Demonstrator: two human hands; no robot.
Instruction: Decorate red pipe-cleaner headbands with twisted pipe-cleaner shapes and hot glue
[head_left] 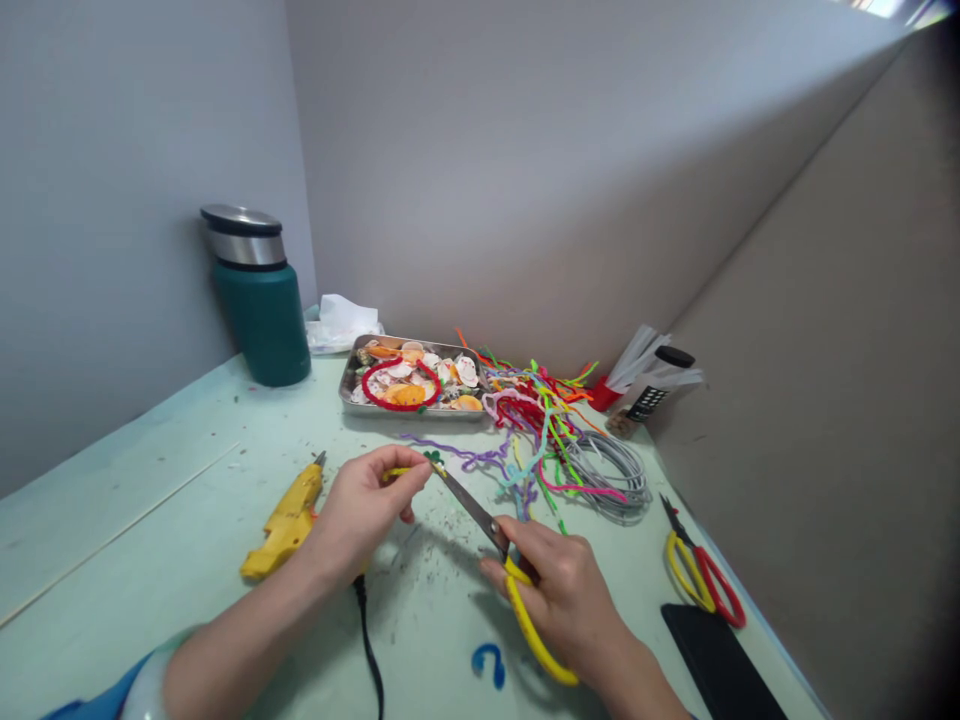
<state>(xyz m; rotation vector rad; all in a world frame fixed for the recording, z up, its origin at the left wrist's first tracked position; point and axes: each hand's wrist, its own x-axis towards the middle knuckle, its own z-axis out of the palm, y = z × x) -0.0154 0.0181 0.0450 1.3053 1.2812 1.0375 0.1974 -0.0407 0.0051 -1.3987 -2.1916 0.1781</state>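
Observation:
My left hand (379,495) is pinching a short yellow pipe cleaner (395,473) between thumb and forefinger. Yellow-handled scissors (474,512) are gripped in my right hand (566,590); their blades point up and left, with the tips right at my left fingertips. Just behind those tips shows a small dark green fuzzy piece (434,457); whether it is joined to the yellow one, I cannot tell. Below my hands a curled blue piece (489,664) lies on the table. A yellow hot glue gun (285,525) rests left of my left hand, partly behind my forearm.
A metal tray (414,413) of shells carries a red pipe-cleaner ring (365,388). Tangled coloured pipe cleaners (540,415) and coiled grey wire (626,480) lie right of it. A green flask (262,320) stands left. Red-and-yellow scissors (705,570) and a black flat object (720,665) lie right.

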